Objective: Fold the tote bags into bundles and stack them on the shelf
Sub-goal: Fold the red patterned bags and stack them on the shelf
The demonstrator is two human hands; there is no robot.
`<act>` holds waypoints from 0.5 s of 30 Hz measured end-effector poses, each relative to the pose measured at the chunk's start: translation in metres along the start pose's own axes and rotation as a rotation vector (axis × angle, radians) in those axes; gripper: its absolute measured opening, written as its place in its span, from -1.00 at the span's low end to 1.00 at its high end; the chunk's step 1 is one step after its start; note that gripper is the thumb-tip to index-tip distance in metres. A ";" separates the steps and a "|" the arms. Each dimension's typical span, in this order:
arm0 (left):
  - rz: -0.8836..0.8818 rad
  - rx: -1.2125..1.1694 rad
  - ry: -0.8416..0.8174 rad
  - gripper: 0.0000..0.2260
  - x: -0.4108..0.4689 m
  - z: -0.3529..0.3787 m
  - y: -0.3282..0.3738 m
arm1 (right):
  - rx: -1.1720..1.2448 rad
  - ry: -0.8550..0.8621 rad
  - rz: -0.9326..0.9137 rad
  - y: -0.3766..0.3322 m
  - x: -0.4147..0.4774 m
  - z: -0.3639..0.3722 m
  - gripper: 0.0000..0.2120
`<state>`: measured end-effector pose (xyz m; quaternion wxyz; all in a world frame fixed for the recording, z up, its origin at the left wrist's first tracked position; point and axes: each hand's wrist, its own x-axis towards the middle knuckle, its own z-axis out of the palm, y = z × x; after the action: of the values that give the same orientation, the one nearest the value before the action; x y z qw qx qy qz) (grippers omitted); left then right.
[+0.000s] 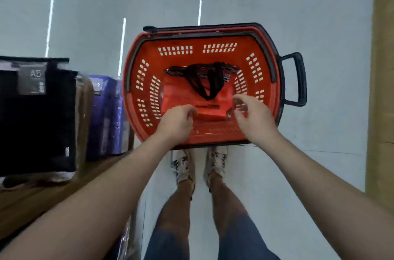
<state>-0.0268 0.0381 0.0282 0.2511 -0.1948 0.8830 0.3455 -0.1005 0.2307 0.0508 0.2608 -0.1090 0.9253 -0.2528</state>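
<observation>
The shelf point(32, 200) runs along the left, already carrying black packs point(38, 121) and purple packs point(106, 114) close to its edge. This probably leaves little room for a stack of bundles, and a bundle set down carelessly there could slide off or knock the packs.

A red basket point(198, 42) stands on the floor just ahead of the person's feet. The one bag point(183, 97) in view lies flat on its bottom, red like the basket, with its near edge doubled over.

The left hand point(177, 123) has its fingers curled at that near edge and seems to pinch it. The right hand point(253, 117) hovers at the bag's right corner with its fingers bent. Blur hides whether it touches the cloth, so I cannot tell if it holds anything.

If only the left hand has a grip when the bag is lifted, it will likely hang lopsided and its fold will open.

The black straps point(210, 83) lie loose across the upper half of the bag. They could snag on the basket's slotted wall or trail out of the bundle unless they are tucked in first.

The red cloth against the red plastic also makes the bag's edges hard to pick out, so a grab might catch one layer only.
</observation>
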 end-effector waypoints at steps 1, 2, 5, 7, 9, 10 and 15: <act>0.005 0.033 -0.024 -0.74 0.027 0.012 -0.005 | -0.052 -0.031 -0.047 0.010 0.024 0.016 -0.59; 0.012 0.070 -0.035 -0.73 0.052 0.024 -0.011 | -0.108 -0.069 -0.091 0.020 0.046 0.032 -0.54; 0.113 0.213 -0.019 -0.60 0.124 0.064 -0.031 | -0.289 -0.198 -0.159 0.047 0.110 0.080 -0.37; 0.183 0.282 -0.047 -0.49 0.164 0.088 -0.046 | -0.363 -0.278 -0.148 0.060 0.150 0.110 -0.26; 0.236 0.347 -0.111 -0.37 0.196 0.108 -0.054 | -0.431 -0.352 -0.110 0.072 0.181 0.137 -0.17; 0.243 0.412 -0.136 -0.33 0.208 0.114 -0.058 | -0.466 -0.388 -0.090 0.078 0.193 0.150 -0.15; 0.183 0.781 -0.256 -0.50 0.247 0.122 -0.084 | -0.578 -0.492 -0.105 0.105 0.219 0.166 -0.49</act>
<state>-0.1424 0.0251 -0.2347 0.3823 0.0388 0.9228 0.0270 -0.2021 0.1789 -0.2203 0.4203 -0.2828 0.8613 0.0391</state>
